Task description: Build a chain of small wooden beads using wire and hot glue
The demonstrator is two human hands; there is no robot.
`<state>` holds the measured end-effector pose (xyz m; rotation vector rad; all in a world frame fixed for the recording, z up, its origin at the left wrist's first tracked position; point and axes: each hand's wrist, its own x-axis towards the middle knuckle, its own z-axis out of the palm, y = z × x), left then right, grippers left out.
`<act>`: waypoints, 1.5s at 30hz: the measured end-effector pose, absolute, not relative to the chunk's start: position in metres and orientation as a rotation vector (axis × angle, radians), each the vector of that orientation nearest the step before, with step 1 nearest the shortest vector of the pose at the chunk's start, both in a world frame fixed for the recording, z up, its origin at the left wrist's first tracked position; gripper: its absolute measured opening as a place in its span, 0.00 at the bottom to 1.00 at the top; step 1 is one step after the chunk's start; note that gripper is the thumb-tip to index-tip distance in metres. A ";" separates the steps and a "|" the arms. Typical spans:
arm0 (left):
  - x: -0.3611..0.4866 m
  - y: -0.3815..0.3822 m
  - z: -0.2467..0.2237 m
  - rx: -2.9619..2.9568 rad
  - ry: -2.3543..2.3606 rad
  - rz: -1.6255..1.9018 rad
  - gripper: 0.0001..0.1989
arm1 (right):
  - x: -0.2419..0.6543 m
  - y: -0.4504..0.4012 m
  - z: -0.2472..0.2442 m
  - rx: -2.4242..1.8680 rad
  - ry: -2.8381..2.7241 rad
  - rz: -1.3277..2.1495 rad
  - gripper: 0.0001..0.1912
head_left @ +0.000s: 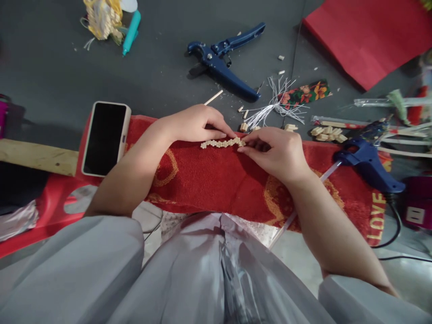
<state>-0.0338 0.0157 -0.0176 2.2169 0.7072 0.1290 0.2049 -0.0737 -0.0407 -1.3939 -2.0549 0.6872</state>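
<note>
Pinching the pale strip (219, 143) by one end in your right hand (281, 152), steady it lightly with your left hand (195, 123), whose grip I cannot tell.

1 phone (104, 137) lies left on the towel (209, 184), 1 glue gun (366, 163) right (apparently overhanging).

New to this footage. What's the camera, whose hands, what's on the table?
No machine here: one person works bare-handed. The single picture comes from a camera on their head, looking forward and down. The right hand pinches one end of a bumpy beige strip; the left hand is close to that end, contact unclear. Beneath is a red towel, with a phone at its left end and a blue glue gun at its right. Beyond, the dark table holds a blue cutter and white strings.
</note>
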 end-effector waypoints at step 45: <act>-0.035 0.017 -0.023 2.234 0.680 0.141 0.16 | 0.204 -0.074 -0.042 -1.392 -2.050 0.667 0.02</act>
